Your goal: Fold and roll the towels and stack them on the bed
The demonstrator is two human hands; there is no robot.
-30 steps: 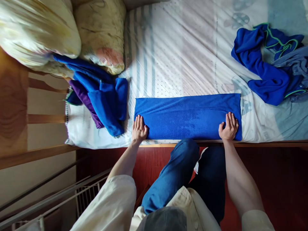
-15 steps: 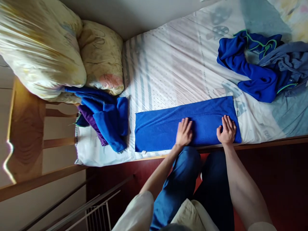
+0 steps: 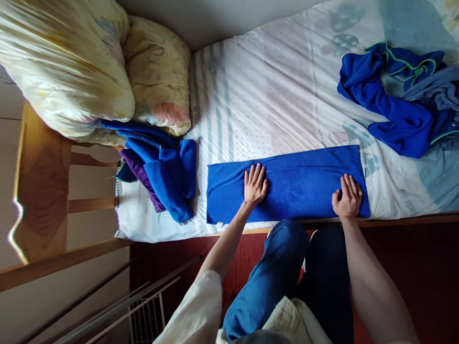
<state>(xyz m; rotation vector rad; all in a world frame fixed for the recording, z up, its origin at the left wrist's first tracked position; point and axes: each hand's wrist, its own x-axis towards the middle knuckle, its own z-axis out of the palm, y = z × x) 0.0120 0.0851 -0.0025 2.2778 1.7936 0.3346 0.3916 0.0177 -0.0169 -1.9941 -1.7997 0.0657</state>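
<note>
Blue cloth (image 3: 301, 186): along bed's (image 3: 279, 91) front edge, likely for reach.
Left hand (image 3: 255, 188): fingers extended, flat on cloth.
Right hand (image 3: 348, 199): likewise, apparently anchoring.

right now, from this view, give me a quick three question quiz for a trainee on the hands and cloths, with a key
1. What does the left hand rest on?
2. True or false: the right hand is clenched into a fist.
3. In the picture, where does the purple cloth lie? A) left of both hands B) between the hands C) right of both hands

Key:
1. The flat blue cloth.
2. False; it lies open, palm down.
3. A.
</note>
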